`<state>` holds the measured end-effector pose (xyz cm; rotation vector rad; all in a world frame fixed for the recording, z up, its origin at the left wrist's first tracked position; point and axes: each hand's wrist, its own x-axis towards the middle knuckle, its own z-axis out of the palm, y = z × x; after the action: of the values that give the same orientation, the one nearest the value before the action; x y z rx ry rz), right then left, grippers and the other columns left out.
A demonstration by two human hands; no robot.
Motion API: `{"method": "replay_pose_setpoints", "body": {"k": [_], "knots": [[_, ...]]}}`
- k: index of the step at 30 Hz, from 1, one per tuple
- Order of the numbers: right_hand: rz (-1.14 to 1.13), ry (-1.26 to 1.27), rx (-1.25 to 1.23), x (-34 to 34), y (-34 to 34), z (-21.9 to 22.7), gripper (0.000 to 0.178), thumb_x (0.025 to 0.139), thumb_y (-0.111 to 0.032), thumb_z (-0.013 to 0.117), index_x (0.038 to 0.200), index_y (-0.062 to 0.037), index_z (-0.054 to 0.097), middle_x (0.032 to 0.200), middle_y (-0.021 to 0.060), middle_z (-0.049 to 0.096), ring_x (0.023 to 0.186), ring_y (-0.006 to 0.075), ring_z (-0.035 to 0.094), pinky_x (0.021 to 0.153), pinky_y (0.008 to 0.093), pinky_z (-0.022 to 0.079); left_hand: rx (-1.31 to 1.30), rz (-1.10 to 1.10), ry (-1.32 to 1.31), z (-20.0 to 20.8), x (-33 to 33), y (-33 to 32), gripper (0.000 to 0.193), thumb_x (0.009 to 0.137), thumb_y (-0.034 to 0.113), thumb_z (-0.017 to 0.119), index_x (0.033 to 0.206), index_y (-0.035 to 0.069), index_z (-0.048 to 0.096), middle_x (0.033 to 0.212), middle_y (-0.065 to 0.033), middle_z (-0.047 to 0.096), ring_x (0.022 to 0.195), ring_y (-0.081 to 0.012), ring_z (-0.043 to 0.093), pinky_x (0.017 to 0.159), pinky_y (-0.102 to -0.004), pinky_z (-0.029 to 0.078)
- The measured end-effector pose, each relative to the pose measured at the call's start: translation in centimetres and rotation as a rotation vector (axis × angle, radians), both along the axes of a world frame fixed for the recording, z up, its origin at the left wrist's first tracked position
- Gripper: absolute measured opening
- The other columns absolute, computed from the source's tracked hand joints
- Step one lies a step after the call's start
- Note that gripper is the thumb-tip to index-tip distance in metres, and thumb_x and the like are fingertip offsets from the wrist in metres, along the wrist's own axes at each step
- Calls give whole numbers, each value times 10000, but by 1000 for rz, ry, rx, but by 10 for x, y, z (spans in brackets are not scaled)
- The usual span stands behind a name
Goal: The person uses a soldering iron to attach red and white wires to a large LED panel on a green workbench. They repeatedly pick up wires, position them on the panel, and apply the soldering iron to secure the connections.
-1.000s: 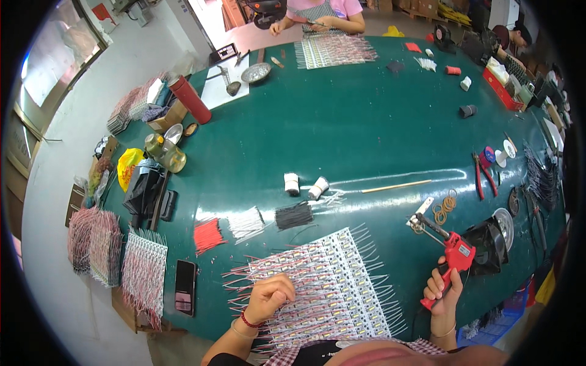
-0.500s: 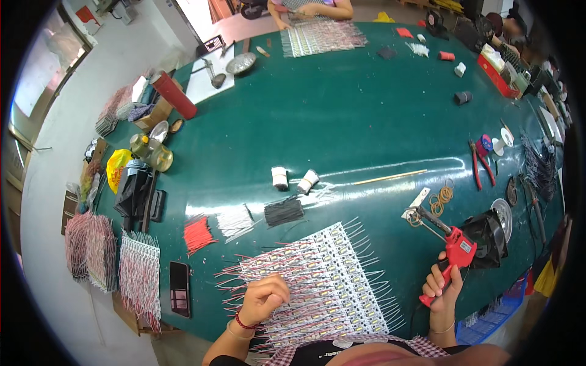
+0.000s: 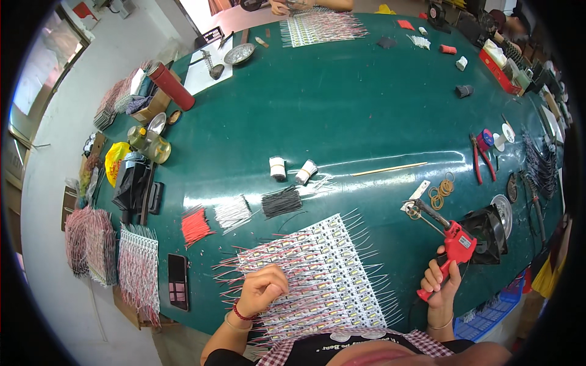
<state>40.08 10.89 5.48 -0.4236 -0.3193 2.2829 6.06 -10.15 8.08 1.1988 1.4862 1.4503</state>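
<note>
In front of me lies a panel of white circuit strips (image 3: pixel 342 268) in rows, with red and white wires along its left side and dark-tipped wires along its right. My left hand (image 3: pixel 262 290) rests over the panel's left part, fingers curled in; whether they hold anything is hidden. To the right of the panel, my right hand (image 3: pixel 441 282) grips the handle of a red soldering gun (image 3: pixel 459 242). The gun's barrel points up and left, its tip at a small metal stand (image 3: pixel 416 196). Beyond the panel are bundles of red wires (image 3: pixel 196 227), white wires (image 3: pixel 232 215) and black wires (image 3: pixel 282 202).
Two white rolls (image 3: pixel 277 168) and a thin wooden stick (image 3: pixel 390 169) lie mid-table. Rubber bands (image 3: pixel 441 193), red-handled pliers (image 3: pixel 481 160) and a black fan-like box (image 3: pixel 485 235) are at right. A phone (image 3: pixel 178 282) and wired strip stacks (image 3: pixel 139 268) lie left. Another person's hand (image 3: pixel 279 7) is opposite.
The whole view has shifted slightly, with the table's things a little higher in it. Both hands keep nearly the same pose, the right still around the soldering gun.
</note>
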Motion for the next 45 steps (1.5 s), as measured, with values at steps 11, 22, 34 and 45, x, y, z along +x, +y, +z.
{"method": "replay_pose_setpoints", "body": {"k": [11, 22, 34, 45], "knots": [[14, 5, -4, 0, 0, 0, 401, 973, -324, 512, 1268, -81, 392, 656, 36, 445, 485, 121, 442, 478, 296, 429, -2, -34, 65, -1, 5, -1, 303, 924, 208, 551, 736, -16, 630, 758, -95, 616, 712, -202, 560, 690, -328, 450], [3, 28, 0, 1, 0, 1, 384, 985, -319, 493, 1273, -90, 383, 669, 31, 444, 486, 111, 430, 477, 284, 412, 23, -26, 45, -5, 3, -2, 256, 914, 191, 587, 770, -10, 652, 775, -88, 627, 728, -189, 568, 681, -309, 450], [0, 11, 6, 5, 0, -4, 372, 984, -331, 491, 1264, -105, 396, 668, 24, 428, 485, 102, 421, 471, 272, 398, 16, -19, 61, -1, 2, -1, 249, 901, 162, 562, 739, -14, 633, 751, -97, 616, 706, -202, 565, 674, -322, 451], [3, 35, 20, 6, 1, -4, 375, 984, -322, 495, 1273, -106, 389, 670, 27, 428, 489, 102, 419, 472, 267, 379, 33, -5, 77, -4, -2, -3, 237, 901, 165, 584, 753, -12, 634, 769, -94, 623, 727, -200, 578, 684, -313, 458]]}}
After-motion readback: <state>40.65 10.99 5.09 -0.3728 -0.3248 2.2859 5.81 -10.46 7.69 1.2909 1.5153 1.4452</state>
